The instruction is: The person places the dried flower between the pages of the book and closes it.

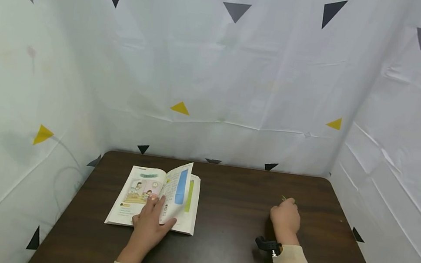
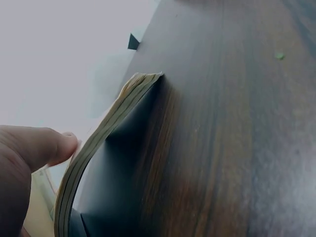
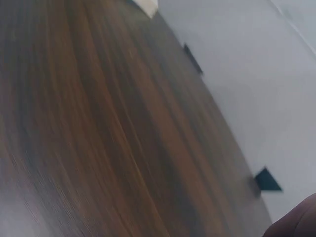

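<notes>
An open book [image 1: 127, 209] lies on the left of the table, with an illustrated left page and some right-hand pages [image 1: 176, 191] standing up in a curve. My left hand [image 1: 148, 225] rests on it, fingers spread near the middle fold and thumb at the lower right pages. In the left wrist view the thumb [image 2: 61, 147] touches the edge of the book's page block [image 2: 106, 123]. Over the right side of the table, my right hand [image 1: 285, 219] has curled fingers. A small yellow-green thing [image 1: 284, 198] pokes out at its fingertips; its kind is too small to tell.
The dark brown wooden table [image 1: 231, 222] meets white sheeting [image 1: 241, 74] with triangles at the back and sides. Each wrist wears a black camera strap [image 1: 268, 245]. A small green bit [image 2: 280, 56] shows over the tabletop in the left wrist view.
</notes>
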### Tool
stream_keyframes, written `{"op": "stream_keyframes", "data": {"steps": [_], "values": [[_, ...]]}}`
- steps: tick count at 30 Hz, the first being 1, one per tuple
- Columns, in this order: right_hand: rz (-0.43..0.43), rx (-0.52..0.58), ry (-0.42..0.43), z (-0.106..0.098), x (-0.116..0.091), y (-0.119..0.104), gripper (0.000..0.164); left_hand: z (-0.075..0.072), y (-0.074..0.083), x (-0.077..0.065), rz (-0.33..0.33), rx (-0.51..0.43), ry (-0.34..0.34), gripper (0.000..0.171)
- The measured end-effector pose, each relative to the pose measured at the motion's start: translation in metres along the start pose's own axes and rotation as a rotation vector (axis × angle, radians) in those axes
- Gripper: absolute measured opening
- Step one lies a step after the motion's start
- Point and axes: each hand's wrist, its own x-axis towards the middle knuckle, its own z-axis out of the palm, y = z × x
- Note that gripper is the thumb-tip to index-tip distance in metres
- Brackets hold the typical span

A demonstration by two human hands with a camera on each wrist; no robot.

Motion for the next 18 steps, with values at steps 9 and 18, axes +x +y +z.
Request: {"op": "stream_keyframes", "data": {"steps": [9,18], "values": [[0.062,-0.003,-0.11,-0.013,0.023,0.024,0.057,-0.001,-0.006,-0.002,-0.013,-0.038,0.044,0.086],[-0.021,-0.023,-0.02,-0.006,0.021,0.031,0.022,-0.01,-0.006,-0.004,-0.021,-0.078,0.186,0.083]]}}
